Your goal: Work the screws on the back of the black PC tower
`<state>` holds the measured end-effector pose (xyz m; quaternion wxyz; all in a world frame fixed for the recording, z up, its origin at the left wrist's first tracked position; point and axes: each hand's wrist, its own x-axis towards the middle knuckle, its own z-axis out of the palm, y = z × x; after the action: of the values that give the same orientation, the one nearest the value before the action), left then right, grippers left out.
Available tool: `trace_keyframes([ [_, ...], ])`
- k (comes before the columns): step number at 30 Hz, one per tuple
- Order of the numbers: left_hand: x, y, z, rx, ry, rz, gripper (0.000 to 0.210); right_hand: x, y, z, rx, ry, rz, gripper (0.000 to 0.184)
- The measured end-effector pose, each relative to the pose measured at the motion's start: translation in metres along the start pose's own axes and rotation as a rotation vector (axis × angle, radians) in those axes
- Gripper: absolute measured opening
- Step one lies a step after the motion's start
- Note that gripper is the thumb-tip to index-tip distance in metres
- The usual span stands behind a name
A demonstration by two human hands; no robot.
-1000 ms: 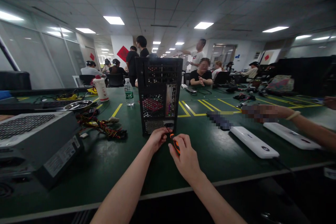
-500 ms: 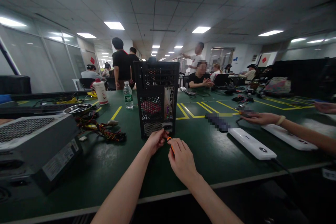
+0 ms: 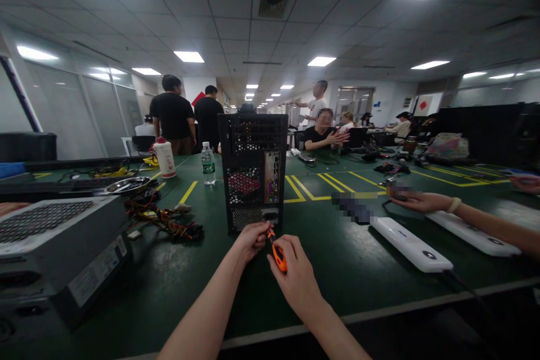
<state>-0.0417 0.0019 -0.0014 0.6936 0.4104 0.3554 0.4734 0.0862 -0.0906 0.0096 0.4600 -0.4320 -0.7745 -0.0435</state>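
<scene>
A black computer tower case [image 3: 255,171] stands upright on the green table with its rear panel towards me. Just below its lower vent, my left hand [image 3: 252,241] is closed, its thumb and finger pinched at the tip end of an orange and black screwdriver [image 3: 279,257]; anything smaller between those fingertips is hidden. My right hand [image 3: 295,273] curls around the screwdriver's handle from the right, and much of the handle shows between thumb and fingers. The screwdriver slants up and left, towards the bottom edge of the case.
On the left sit a grey power supply [image 3: 63,247], its bundled cables [image 3: 169,222] and a metal dish [image 3: 127,184]. Behind them are a water bottle [image 3: 208,164] and a white flask [image 3: 164,158]. A white power bank-like box [image 3: 411,244] lies right, near a co-worker's hand [image 3: 422,202].
My right hand has shifted slightly down and loosened around the handle, exposing more orange. The left hand keeps its pinch by the case. My view has tilted up a little.
</scene>
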Motion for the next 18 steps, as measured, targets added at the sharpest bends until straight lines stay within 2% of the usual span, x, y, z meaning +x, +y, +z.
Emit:
trace_keyframes([
  [8, 0.0022, -0.0014, -0.0020, -0.095, -0.039, 0.007, 0.016, -0.0005, 0.0015, 0.0023, -0.147, -0.046, 0.093, 0.021],
  [14, -0.0035, 0.0015, 0.0040, 0.023, 0.007, -0.041, 0.021, 0.0013, 0.0023, 0.0044, -0.241, -0.042, 0.019, 0.009],
  [18, -0.0037, 0.0012, 0.0064, 0.120, 0.017, -0.049, 0.028, 0.0023, 0.0014, 0.0040, -0.256, -0.086, -0.028, 0.009],
])
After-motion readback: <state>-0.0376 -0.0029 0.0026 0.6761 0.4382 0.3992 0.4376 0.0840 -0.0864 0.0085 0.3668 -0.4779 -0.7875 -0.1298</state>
